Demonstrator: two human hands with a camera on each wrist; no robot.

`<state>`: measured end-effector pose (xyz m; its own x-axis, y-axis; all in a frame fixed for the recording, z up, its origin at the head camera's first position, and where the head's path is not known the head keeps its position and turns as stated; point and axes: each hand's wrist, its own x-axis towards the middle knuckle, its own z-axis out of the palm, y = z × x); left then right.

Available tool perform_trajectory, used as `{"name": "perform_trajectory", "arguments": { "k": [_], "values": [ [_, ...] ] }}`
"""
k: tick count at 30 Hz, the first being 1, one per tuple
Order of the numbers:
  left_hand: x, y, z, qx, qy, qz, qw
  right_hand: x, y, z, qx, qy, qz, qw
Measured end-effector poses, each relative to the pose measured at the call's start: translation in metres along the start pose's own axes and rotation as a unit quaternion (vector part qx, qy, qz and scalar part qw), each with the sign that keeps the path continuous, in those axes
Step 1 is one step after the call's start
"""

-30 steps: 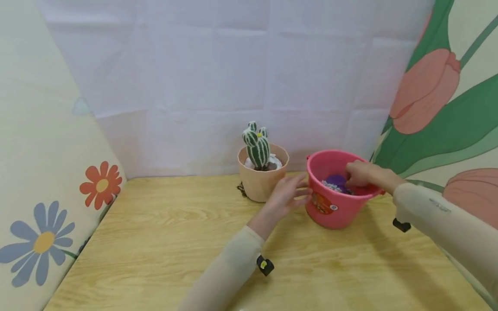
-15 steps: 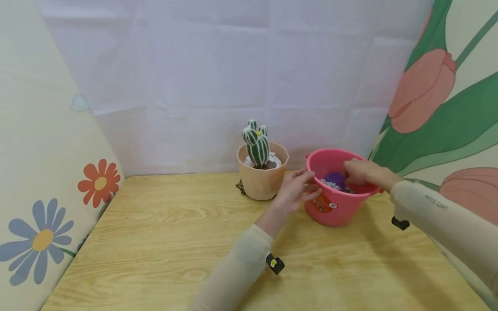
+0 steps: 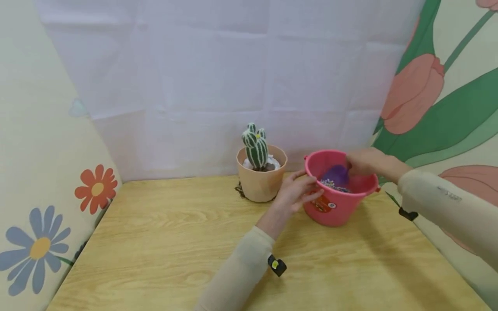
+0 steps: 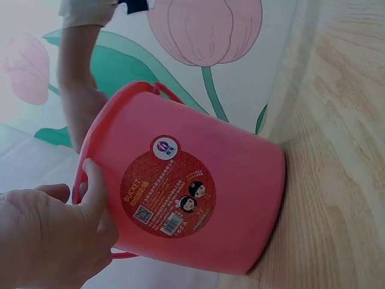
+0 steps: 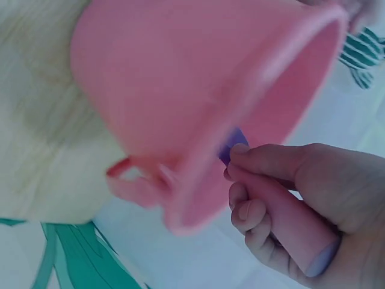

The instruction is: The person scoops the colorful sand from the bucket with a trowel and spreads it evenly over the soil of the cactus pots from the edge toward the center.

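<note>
One left hand on bucket rim

At your 12 o'clock, a creased white cloth backs the wood-grain table before you. At 9 o'clock, a cream wall bears a red flower and a blue flower; at 3 o'clock, a second wall shows pink tulips and green leaves.
</note>
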<state>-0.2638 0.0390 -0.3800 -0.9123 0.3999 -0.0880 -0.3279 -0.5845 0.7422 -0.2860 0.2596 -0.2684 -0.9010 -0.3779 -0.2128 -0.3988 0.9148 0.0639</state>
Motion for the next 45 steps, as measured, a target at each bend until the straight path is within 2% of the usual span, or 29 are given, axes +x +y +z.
{"name": "perform_trajectory", "arguments": {
  "k": [6,9,11,14,16,19,22,26,30,35,40,45],
  "values": [
    [0.001,-0.001,-0.001,-0.031,0.020,0.003,0.9993,-0.006,-0.005,-0.025,-0.034,0.020,-0.015,0.9991],
    [0.002,0.001,-0.001,-0.040,0.024,0.000,0.9989,-0.008,-0.007,-0.030,-0.045,0.029,-0.042,0.9977],
    [0.002,0.001,0.000,-0.044,0.026,-0.001,0.9987,-0.009,-0.008,-0.028,-0.034,0.022,-0.074,0.9964],
    [0.003,0.000,0.001,-0.044,0.028,-0.001,0.9986,-0.010,-0.008,-0.022,0.022,-0.021,-0.118,0.9925],
    [0.002,0.000,0.001,-0.041,0.028,-0.002,0.9988,-0.010,-0.009,-0.016,0.056,-0.049,-0.132,0.9884],
    [0.000,-0.002,0.001,-0.038,0.028,-0.004,0.9989,-0.008,-0.010,-0.008,0.063,-0.050,-0.138,0.9872],
    [-0.003,-0.003,0.002,-0.040,0.027,-0.004,0.9988,-0.007,-0.012,-0.001,0.027,-0.021,-0.129,0.9910],
    [-0.005,-0.004,0.003,-0.047,0.020,-0.004,0.9987,-0.006,-0.010,0.004,-0.013,0.004,-0.090,0.9958],
    [-0.007,-0.006,0.004,-0.054,0.018,-0.002,0.9984,-0.009,-0.005,0.009,-0.048,0.025,-0.070,0.9961],
    [-0.012,-0.006,0.001,-0.054,0.031,0.017,0.9979,-0.009,-0.001,0.005,-0.086,0.060,-0.052,0.9931],
    [-0.010,0.000,-0.004,-0.054,0.046,0.041,0.9966,-0.002,-0.005,-0.001,-0.127,0.103,-0.034,0.9859],
    [-0.008,0.003,-0.009,-0.054,0.040,0.045,0.9968,0.007,-0.007,0.008,-0.134,0.104,-0.011,0.9855]
  ]
}}
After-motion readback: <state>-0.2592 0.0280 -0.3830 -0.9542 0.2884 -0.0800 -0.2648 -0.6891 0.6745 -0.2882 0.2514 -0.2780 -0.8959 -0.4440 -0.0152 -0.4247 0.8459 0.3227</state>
